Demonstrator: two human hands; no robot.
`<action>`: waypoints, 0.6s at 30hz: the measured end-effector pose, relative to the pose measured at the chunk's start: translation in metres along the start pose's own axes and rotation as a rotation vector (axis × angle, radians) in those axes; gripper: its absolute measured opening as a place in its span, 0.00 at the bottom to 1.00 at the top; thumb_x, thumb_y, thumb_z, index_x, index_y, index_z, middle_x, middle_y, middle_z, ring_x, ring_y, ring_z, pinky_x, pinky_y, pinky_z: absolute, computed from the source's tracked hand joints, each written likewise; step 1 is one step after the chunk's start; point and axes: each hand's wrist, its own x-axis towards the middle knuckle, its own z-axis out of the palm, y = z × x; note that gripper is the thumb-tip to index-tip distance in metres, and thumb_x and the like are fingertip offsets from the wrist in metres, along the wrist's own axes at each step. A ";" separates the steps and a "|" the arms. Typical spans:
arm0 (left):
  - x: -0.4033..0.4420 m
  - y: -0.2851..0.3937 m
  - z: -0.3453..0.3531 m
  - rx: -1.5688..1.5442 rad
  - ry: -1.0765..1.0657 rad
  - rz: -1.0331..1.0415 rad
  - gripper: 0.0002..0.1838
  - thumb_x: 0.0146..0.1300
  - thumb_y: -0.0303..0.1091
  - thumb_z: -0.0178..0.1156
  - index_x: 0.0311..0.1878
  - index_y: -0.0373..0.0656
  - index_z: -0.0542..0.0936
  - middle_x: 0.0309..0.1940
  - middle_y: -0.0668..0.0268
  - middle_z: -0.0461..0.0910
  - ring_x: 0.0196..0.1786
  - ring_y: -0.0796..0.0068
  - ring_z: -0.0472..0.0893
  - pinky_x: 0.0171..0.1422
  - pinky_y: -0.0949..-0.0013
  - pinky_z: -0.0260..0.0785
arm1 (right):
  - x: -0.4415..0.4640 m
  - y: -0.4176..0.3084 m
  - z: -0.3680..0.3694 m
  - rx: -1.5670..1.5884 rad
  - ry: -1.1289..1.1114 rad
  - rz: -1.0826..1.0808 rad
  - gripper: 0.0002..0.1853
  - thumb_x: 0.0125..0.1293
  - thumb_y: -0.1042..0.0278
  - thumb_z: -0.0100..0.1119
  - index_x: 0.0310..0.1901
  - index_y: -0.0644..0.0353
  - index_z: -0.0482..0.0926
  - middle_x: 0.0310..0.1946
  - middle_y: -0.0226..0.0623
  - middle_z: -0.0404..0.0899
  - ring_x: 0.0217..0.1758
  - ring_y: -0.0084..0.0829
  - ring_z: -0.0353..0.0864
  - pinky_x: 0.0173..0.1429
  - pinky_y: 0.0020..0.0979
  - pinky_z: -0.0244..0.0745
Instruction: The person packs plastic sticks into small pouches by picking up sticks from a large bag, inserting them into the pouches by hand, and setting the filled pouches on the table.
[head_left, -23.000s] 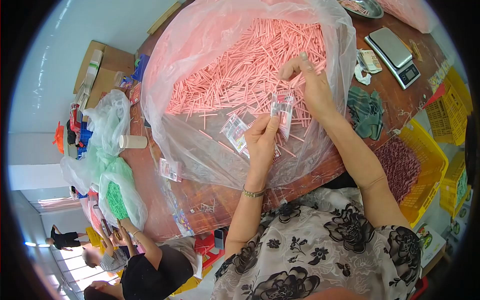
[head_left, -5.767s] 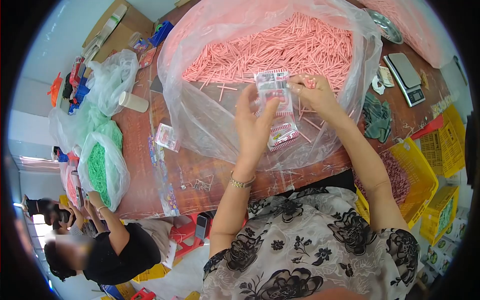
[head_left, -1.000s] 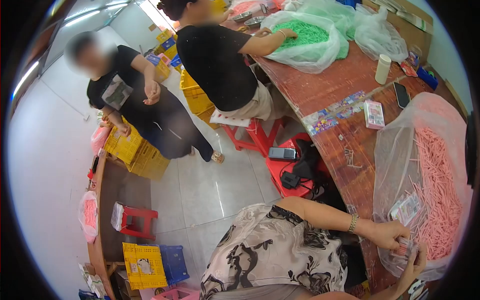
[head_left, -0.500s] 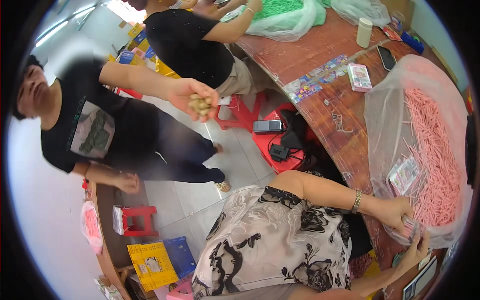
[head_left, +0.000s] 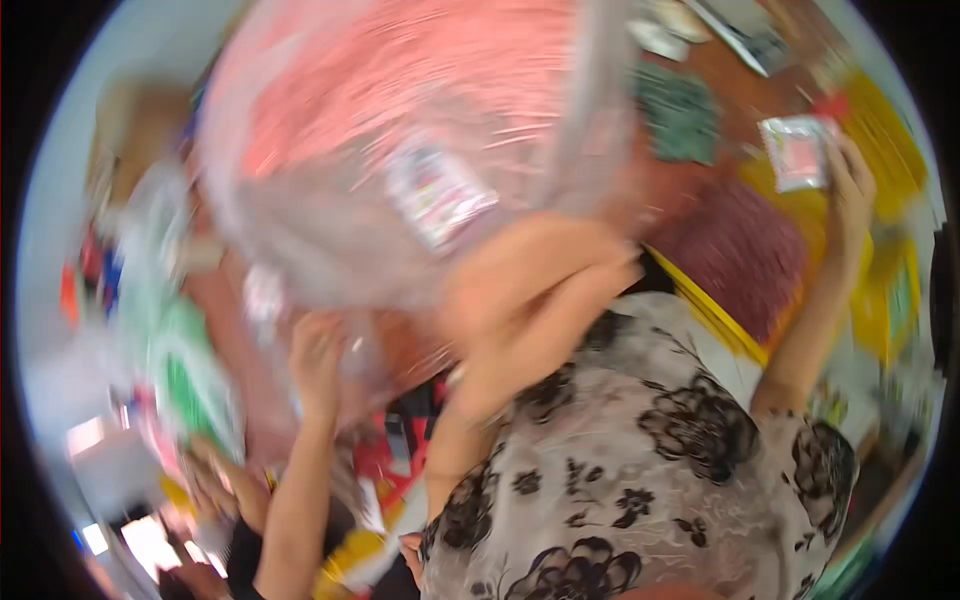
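My right hand (head_left: 850,175) is stretched out to the far right, its fingers closed on the edge of a small clear plastic packet (head_left: 795,152) with pink contents. My left hand (head_left: 545,280) is bent in front of my chest, just below the large clear plastic bag (head_left: 340,235). Motion smears its fingers, and I cannot make out whether it holds anything. Inside the bag lies a heap of thin pink sticks (head_left: 400,80), with a printed packet (head_left: 438,190) at its near side.
Below my right arm stands a yellow crate (head_left: 720,325) with dark pink pieces (head_left: 735,260). A green cloth-like piece (head_left: 680,112) lies on the red-brown table (head_left: 625,185). At left, another person's hand (head_left: 318,350) reaches over the table, near a bag with green contents (head_left: 185,385).
The view has swung round sharply, with blur. My hands, formerly together at a bundle of pink sticks by the bag, are now apart. My right hand now holds a packet out to the right.
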 end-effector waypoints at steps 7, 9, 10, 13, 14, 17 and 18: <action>0.012 0.061 -0.021 -0.225 -0.044 0.166 0.04 0.59 0.27 0.67 0.31 0.38 0.82 0.29 0.61 0.82 0.30 0.66 0.81 0.36 0.67 0.72 | -0.053 0.052 -0.003 -0.705 -0.124 0.261 0.14 0.65 0.58 0.62 0.37 0.64 0.83 0.30 0.50 0.82 0.35 0.46 0.84 0.40 0.42 0.74; 0.008 0.069 -0.020 -0.266 -0.050 0.193 0.04 0.58 0.27 0.67 0.31 0.38 0.82 0.28 0.61 0.81 0.30 0.66 0.81 0.35 0.67 0.72 | -0.067 0.107 0.004 -0.651 -0.117 0.352 0.11 0.64 0.63 0.63 0.36 0.65 0.82 0.24 0.47 0.79 0.27 0.40 0.79 0.36 0.39 0.73; 0.005 0.072 -0.020 -0.280 -0.050 0.205 0.04 0.58 0.27 0.67 0.31 0.38 0.82 0.28 0.62 0.81 0.30 0.66 0.81 0.35 0.67 0.72 | -0.072 0.141 0.009 -0.684 -0.193 0.354 0.11 0.62 0.65 0.64 0.37 0.65 0.82 0.25 0.48 0.80 0.28 0.43 0.80 0.38 0.41 0.74; -0.001 0.074 -0.017 -0.294 -0.047 0.228 0.04 0.58 0.27 0.67 0.31 0.38 0.81 0.28 0.62 0.81 0.29 0.66 0.80 0.34 0.67 0.71 | -0.090 0.191 0.042 -0.616 -0.345 0.203 0.12 0.57 0.67 0.66 0.40 0.65 0.82 0.28 0.51 0.81 0.33 0.48 0.82 0.41 0.43 0.75; 0.001 0.081 -0.024 -0.297 -0.046 0.229 0.04 0.58 0.27 0.67 0.31 0.39 0.81 0.28 0.62 0.80 0.29 0.67 0.80 0.34 0.67 0.71 | -0.092 0.184 0.062 -0.557 -0.377 0.135 0.13 0.55 0.67 0.66 0.40 0.65 0.82 0.29 0.52 0.82 0.35 0.50 0.82 0.43 0.43 0.75; -0.014 0.078 -0.024 -0.259 -0.079 0.218 0.04 0.58 0.27 0.67 0.31 0.39 0.81 0.27 0.63 0.80 0.29 0.67 0.79 0.33 0.67 0.70 | -0.108 0.185 0.111 -0.541 -0.653 0.184 0.14 0.56 0.69 0.63 0.43 0.65 0.82 0.35 0.53 0.83 0.39 0.47 0.84 0.44 0.41 0.76; -0.020 0.077 -0.023 -0.241 -0.093 0.215 0.04 0.58 0.27 0.67 0.31 0.39 0.81 0.27 0.63 0.80 0.28 0.67 0.79 0.33 0.67 0.70 | -0.119 0.201 0.134 -0.577 -0.668 0.034 0.12 0.57 0.69 0.62 0.42 0.66 0.83 0.34 0.51 0.83 0.38 0.47 0.84 0.44 0.41 0.77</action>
